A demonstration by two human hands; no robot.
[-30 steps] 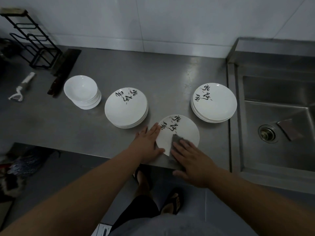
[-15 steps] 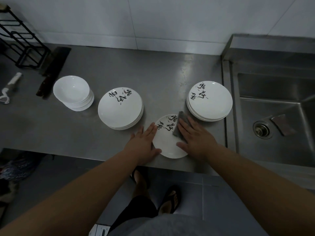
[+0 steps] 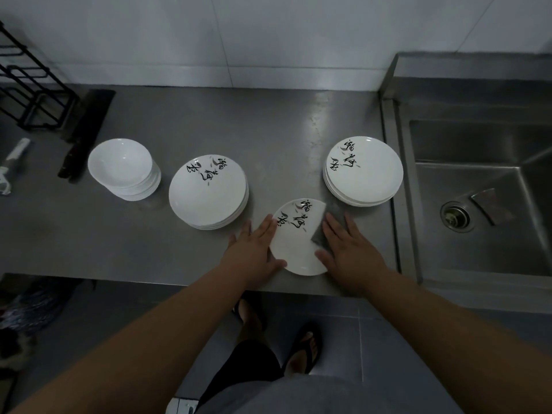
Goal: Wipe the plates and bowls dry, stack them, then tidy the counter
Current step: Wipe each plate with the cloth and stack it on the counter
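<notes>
Plate (image 3: 294, 239) is held at the front edge of the counter (image 3: 268, 130) between the hands. The left hand (image 3: 254, 249) is laid flat on its left rim, fingers straight, and the right hand (image 3: 351, 252) is pressed, fingers extended, on a grey cloth (image 3: 317, 236) over its right side. Bare plate surface lies left of the cloth, so a leftward sweep is judged next, though wetness cannot be made out in this dim view.

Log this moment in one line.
step: wiping plate | left hand: steadies plate rim | right hand: presses grey cloth on plate | others: right plate stack, middle plate stack, bowl stack
</notes>
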